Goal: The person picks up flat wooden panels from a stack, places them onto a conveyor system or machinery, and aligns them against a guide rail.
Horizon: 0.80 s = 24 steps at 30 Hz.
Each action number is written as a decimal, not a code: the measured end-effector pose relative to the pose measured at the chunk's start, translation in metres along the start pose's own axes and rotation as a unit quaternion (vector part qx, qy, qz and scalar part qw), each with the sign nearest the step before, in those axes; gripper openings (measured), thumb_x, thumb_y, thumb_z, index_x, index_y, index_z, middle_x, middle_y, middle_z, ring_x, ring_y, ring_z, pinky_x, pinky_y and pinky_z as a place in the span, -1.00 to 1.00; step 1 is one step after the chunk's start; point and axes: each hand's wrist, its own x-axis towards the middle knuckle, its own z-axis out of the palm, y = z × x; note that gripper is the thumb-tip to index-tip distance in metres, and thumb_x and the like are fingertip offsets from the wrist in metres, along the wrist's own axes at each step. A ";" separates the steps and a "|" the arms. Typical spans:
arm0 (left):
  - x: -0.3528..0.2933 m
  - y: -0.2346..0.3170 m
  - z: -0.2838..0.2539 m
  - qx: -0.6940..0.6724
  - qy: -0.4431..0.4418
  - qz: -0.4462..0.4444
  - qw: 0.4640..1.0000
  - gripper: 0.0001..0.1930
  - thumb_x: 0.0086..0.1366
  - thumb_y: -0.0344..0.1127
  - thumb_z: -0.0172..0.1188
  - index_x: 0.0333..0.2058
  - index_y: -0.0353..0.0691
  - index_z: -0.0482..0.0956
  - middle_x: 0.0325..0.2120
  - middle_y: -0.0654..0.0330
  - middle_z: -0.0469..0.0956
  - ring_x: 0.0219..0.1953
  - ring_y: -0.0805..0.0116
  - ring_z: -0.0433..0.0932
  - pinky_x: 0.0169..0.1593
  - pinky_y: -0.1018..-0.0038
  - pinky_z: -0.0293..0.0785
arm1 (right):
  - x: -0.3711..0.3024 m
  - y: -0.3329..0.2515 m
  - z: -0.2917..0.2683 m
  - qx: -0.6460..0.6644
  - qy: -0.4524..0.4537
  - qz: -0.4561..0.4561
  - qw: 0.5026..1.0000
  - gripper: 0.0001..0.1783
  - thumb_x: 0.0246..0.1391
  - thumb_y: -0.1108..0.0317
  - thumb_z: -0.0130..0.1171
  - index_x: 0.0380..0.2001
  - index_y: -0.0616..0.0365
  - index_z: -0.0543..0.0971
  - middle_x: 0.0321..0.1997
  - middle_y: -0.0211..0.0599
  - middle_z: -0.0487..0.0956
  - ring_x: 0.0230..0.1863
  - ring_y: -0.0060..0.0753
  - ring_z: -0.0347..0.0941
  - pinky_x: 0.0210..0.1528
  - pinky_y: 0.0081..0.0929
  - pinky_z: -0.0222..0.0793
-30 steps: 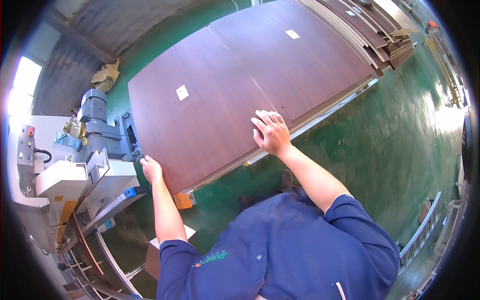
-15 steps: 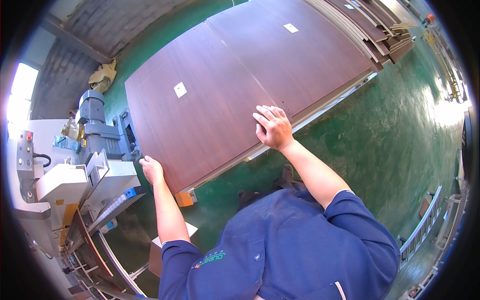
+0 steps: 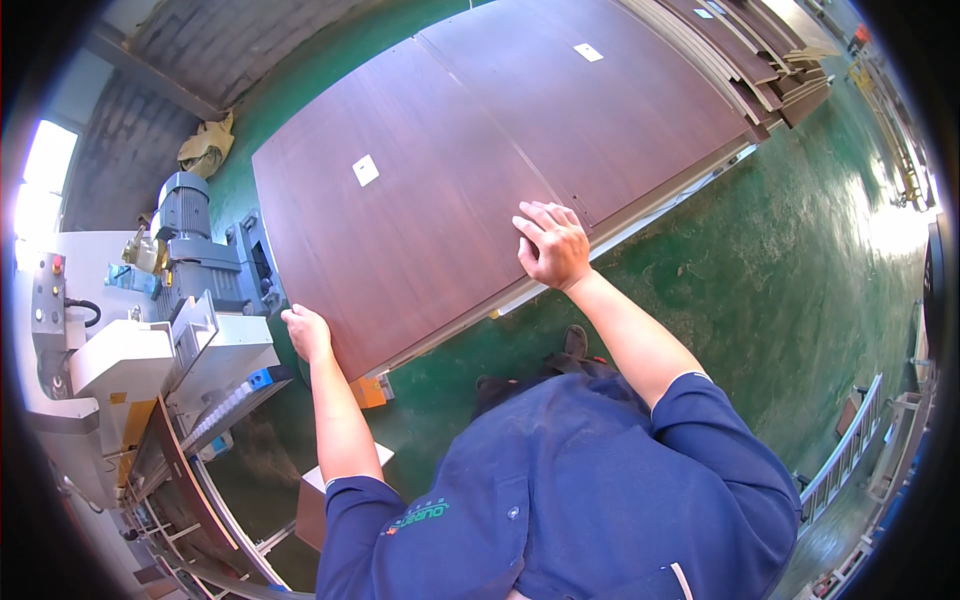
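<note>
A large dark-brown wood-grain panel (image 3: pixel 410 240) lies flat in front of me, with a white label (image 3: pixel 366 170) on it. My left hand (image 3: pixel 308 332) is closed around its left edge near the close corner; some fingertips are hidden there. My right hand (image 3: pixel 556 246) rests palm down by the near edge, its fingers stretched out beside the seam. Beyond that seam lies a second brown panel (image 3: pixel 610 130), also bearing a white label (image 3: pixel 588 52).
More brown boards (image 3: pixel 740 45) are stacked at the far right. To the left stands a machine with a grey motor (image 3: pixel 185 207) and a control box (image 3: pixel 48 300). An orange box (image 3: pixel 371 391) sits below the near corner. A metal ladder-like frame (image 3: pixel 842 455) is at right on the green floor (image 3: pixel 770 260).
The near panel has shifted slightly to the right and away from its earlier place. Both hands have moved a little to the right with it.
</note>
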 end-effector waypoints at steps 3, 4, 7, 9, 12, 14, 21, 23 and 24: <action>-0.001 0.001 0.001 0.001 -0.001 -0.002 1.000 -0.54 0.46 -0.06 -0.31 -0.04 -0.40 0.31 -0.09 -0.32 0.52 -0.01 -0.26 0.50 0.07 0.02 0.40 | 0.001 0.000 0.001 -0.004 0.002 -0.001 1.000 -0.69 -0.14 0.37 0.20 -0.23 0.08 0.62 -0.01 -0.21 0.58 0.06 -0.17 0.47 0.17 -0.21 0.31; -0.001 0.003 0.000 0.005 -0.004 -0.012 1.000 -0.54 0.46 -0.06 -0.31 -0.03 -0.40 0.31 -0.09 -0.31 0.52 -0.01 -0.26 0.50 0.07 0.01 0.40 | 0.002 0.000 0.002 -0.005 0.004 -0.001 1.000 -0.70 -0.14 0.38 0.19 -0.24 0.08 0.62 -0.01 -0.21 0.58 0.05 -0.17 0.47 0.17 -0.21 0.31; 0.001 0.004 -0.002 0.004 0.001 -0.013 1.000 -0.53 0.46 -0.06 -0.31 -0.02 -0.39 0.31 -0.06 -0.30 0.51 0.00 -0.26 0.49 0.08 0.02 0.40 | 0.006 -0.002 0.003 -0.002 -0.005 0.003 1.000 -0.72 -0.14 0.38 0.19 -0.25 0.09 0.62 -0.02 -0.21 0.58 0.05 -0.17 0.46 0.17 -0.21 0.30; -0.001 0.006 -0.003 0.006 -0.003 -0.019 1.000 -0.54 0.46 -0.06 -0.31 -0.02 -0.39 0.31 -0.05 -0.30 0.50 0.01 -0.25 0.49 0.08 0.03 0.40 | 0.005 0.000 0.003 0.001 -0.009 -0.004 1.000 -0.71 -0.13 0.38 0.18 -0.24 0.10 0.62 -0.02 -0.20 0.57 0.05 -0.17 0.46 0.17 -0.21 0.30; -0.001 0.015 -0.005 0.013 -0.007 -0.012 1.000 -0.57 0.45 -0.09 -0.31 -0.03 -0.38 0.30 -0.04 -0.30 0.49 0.02 -0.23 0.49 0.09 0.03 0.40 | 0.004 0.005 0.004 -0.002 -0.010 -0.011 1.000 -0.68 -0.12 0.37 0.16 -0.20 0.12 0.63 0.01 -0.20 0.58 0.06 -0.14 0.46 0.19 -0.21 0.30; -0.002 0.018 -0.004 0.029 0.000 -0.006 1.000 -0.59 0.45 -0.11 -0.32 -0.05 -0.37 0.30 -0.07 -0.31 0.50 0.00 -0.24 0.50 0.07 0.03 0.41 | 0.001 0.007 0.003 -0.006 -0.012 -0.013 1.000 -0.68 -0.10 0.38 0.16 -0.19 0.13 0.63 0.02 -0.19 0.57 0.07 -0.13 0.45 0.19 -0.21 0.30; 0.006 0.019 0.003 0.032 0.006 -0.011 0.999 -0.60 0.46 -0.05 -0.34 -0.02 -0.25 0.29 -0.04 -0.20 0.50 -0.03 -0.21 0.53 0.02 0.00 0.46 | -0.007 0.016 -0.005 -0.014 -0.027 0.003 1.000 -0.67 0.00 0.40 0.14 -0.11 0.13 0.62 0.09 -0.19 0.54 0.15 -0.12 0.41 0.21 -0.19 0.27; 0.011 0.000 0.001 0.025 0.025 0.009 0.999 -0.57 0.46 -0.01 -0.34 -0.02 -0.24 0.30 -0.09 -0.19 0.53 -0.06 -0.22 0.55 -0.02 -0.03 0.48 | -0.005 0.009 -0.001 -0.006 -0.036 0.003 0.999 -0.66 0.03 0.40 0.13 -0.08 0.13 0.60 0.10 -0.19 0.54 0.16 -0.11 0.41 0.22 -0.17 0.25; 0.008 0.005 -0.006 0.030 0.006 -0.020 0.999 -0.59 0.45 -0.03 -0.29 -0.03 -0.25 0.32 -0.11 -0.20 0.53 -0.10 -0.21 0.57 -0.05 -0.04 0.49 | -0.002 0.005 -0.004 0.009 -0.050 0.004 0.999 -0.66 0.02 0.43 0.13 -0.09 0.15 0.60 0.11 -0.17 0.55 0.15 -0.09 0.42 0.23 -0.19 0.25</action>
